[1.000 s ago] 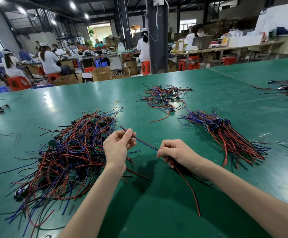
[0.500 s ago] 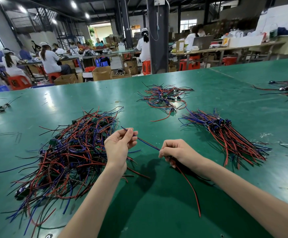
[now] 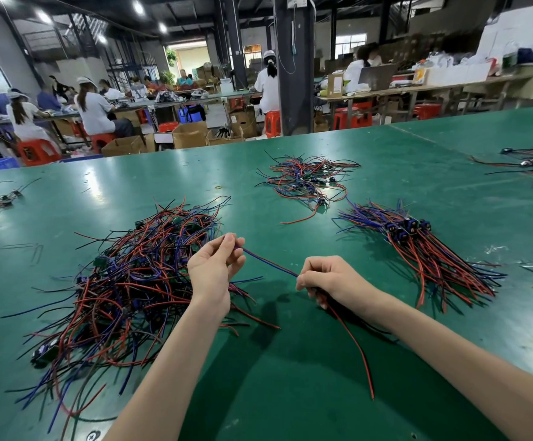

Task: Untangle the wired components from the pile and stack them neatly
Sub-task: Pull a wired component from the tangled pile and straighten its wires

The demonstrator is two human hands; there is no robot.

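So one wired component is held just to the right of the big tangled pile (image 3: 125, 281), lifted a bit off the green surface (image 3: 290, 393). The blue wire (image 3: 270, 261) is pinched at its tip by the left hand (image 3: 212, 268), thumb against fingertips, right at the pile's near-right edge. The other end is gripped by the right hand (image 3: 327, 278), fingers curled tight around it. The component body can't be made out inside that fist. A red-and-black tail (image 3: 352, 343) is left dangling out the bottom of the right hand, trailing toward the camera and away from the pile. The neat stack (image 3: 427, 259) is laid out further right of the pile, plugs bunched together and wires fanned one way. A smaller loose bunch (image 3: 306, 179) is parked beyond the pile to its far right.

What could go wrong from here, as a guess:
- the left hand is kept very close to the pile, so a stray loop could get hooked and half the mess dragged along when the piece is carried over
- the dangling tail could get swept through the stack's fanned ends and the tidy layout messed up
- if the blue wire is tugged too hard, the joint at the component might get strained
- if it's dropped the wrong way round, the plugs won't be lined up
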